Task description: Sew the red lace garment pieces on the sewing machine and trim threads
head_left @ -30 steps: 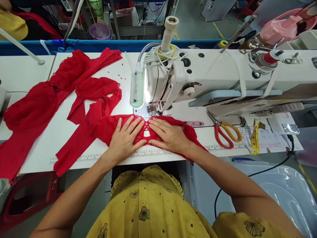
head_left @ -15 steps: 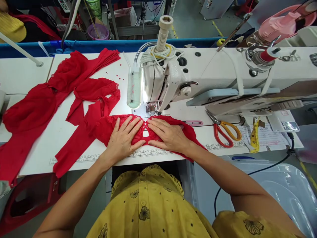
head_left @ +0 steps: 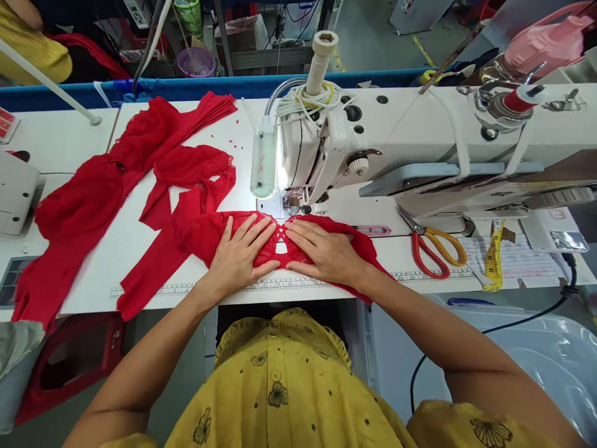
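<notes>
A red lace garment piece (head_left: pixel 280 239) lies flat on the white table, just in front of the needle area (head_left: pixel 293 204) of a white sewing machine (head_left: pixel 401 143). My left hand (head_left: pixel 240 255) rests palm down on its left half, fingers spread. My right hand (head_left: pixel 324 252) lies flat on its right half, fingers stretched toward the crossed straps in the middle. Both hands press the fabric and grip nothing.
More red lace pieces (head_left: pixel 140 162) lie spread over the left of the table (head_left: pixel 93 249). Red and yellow scissors (head_left: pixel 431 242) and a yellow measuring tape (head_left: pixel 492 261) lie to the right. A lamp (head_left: pixel 263 158) lights the needle. A clear plastic bin (head_left: pixel 541 354) stands at lower right.
The view has shifted slightly right and down. Both hands stay flat on the red lace piece, in nearly the same place before the needle.
</notes>
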{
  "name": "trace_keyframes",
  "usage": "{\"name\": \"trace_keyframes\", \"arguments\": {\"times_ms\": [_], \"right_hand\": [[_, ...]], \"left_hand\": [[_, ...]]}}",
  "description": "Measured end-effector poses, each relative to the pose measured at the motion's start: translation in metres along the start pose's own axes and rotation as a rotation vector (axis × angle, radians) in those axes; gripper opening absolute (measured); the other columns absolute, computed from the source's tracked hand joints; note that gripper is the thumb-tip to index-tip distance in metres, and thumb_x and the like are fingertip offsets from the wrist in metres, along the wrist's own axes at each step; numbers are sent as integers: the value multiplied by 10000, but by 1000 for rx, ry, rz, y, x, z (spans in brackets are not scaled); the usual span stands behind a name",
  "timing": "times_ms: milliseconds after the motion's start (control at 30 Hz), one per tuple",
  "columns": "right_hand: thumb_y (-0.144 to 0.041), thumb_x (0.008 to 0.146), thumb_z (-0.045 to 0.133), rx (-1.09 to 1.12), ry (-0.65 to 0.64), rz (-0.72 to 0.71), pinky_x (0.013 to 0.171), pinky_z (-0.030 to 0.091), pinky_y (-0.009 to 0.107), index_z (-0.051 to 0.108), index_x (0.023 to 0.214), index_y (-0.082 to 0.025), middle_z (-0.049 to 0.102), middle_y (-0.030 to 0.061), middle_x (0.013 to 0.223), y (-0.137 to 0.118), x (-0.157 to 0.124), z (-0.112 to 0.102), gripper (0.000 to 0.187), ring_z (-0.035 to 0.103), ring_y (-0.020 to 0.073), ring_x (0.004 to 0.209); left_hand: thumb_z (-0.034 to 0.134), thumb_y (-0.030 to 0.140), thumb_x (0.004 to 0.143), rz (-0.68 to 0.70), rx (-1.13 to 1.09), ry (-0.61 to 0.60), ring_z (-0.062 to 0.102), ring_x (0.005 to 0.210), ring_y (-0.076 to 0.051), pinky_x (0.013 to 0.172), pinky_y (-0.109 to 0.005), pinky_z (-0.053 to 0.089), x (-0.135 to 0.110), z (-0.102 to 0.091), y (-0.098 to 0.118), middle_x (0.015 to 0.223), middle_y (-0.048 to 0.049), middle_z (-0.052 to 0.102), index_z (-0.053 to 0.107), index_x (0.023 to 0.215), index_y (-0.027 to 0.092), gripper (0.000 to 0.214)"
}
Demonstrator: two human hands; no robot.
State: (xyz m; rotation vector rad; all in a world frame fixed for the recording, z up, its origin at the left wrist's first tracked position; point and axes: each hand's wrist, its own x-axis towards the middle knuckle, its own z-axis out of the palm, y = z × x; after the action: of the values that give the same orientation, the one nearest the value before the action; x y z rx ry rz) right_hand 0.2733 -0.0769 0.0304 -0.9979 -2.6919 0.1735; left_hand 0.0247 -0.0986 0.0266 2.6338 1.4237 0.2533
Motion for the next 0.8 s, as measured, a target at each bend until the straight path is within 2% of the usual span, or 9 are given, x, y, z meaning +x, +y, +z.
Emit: {"name": "trace_keyframes", "arguments": {"times_ms": [333, 433, 500, 600, 700, 800], "right_hand": [[-548, 969, 523, 26, -2, 0, 736, 632, 363, 473, 1463, -122, 528, 165, 1481, -1, 0, -2, 654, 511, 307, 1353], [-529, 946, 577, 62, 34, -4, 793, 632, 394, 503, 1445, -146, 557, 165, 1452, -2, 0, -7, 633, 528, 315, 1331], [-472, 950, 596, 87, 105, 23, 885, 612, 414, 561, 1393, -168, 605, 144, 1401, -4, 1, -12, 538, 558, 295, 1298], [-310, 984, 559, 95, 224, 82, 957, 580, 386, 660, 1255, -194, 691, 90, 1278, -7, 3, -17, 312, 626, 237, 1196], [-224, 995, 514, 91, 227, 20, 869, 592, 325, 702, 1133, -192, 726, 62, 1193, -13, 5, -17, 236, 647, 205, 1132], [-214, 996, 502, 98, 166, -51, 724, 573, 269, 700, 1105, -196, 727, 55, 1153, -19, 4, -11, 226, 644, 183, 1085]], "left_hand": [[496, 562, 959, 2, 1, 13, 312, 1492, -335, 1221, -647, 125, -1, 2, 1, 1590, -119, 393, 313, 1563, 202, 726], [522, 534, 957, -4, -3, 45, 333, 1479, -353, 1204, -662, 175, -3, -1, 4, 1566, -138, 429, 326, 1556, 189, 718], [542, 483, 963, 7, -22, 104, 375, 1456, -349, 1195, -643, 238, -3, -5, 7, 1520, -146, 490, 378, 1523, 162, 665], [545, 331, 983, 93, -88, 232, 531, 1339, -277, 1196, -547, 323, -5, -10, 11, 1364, -131, 634, 532, 1379, 146, 437], [532, 214, 981, 172, -133, 283, 662, 1122, -199, 1194, -503, 352, -9, -12, 13, 1167, -85, 725, 634, 1211, 172, 255], [565, 205, 958, 174, -110, 255, 682, 1031, -188, 1180, -499, 374, -18, -10, 16, 1063, -54, 742, 667, 1158, 197, 224]]}}
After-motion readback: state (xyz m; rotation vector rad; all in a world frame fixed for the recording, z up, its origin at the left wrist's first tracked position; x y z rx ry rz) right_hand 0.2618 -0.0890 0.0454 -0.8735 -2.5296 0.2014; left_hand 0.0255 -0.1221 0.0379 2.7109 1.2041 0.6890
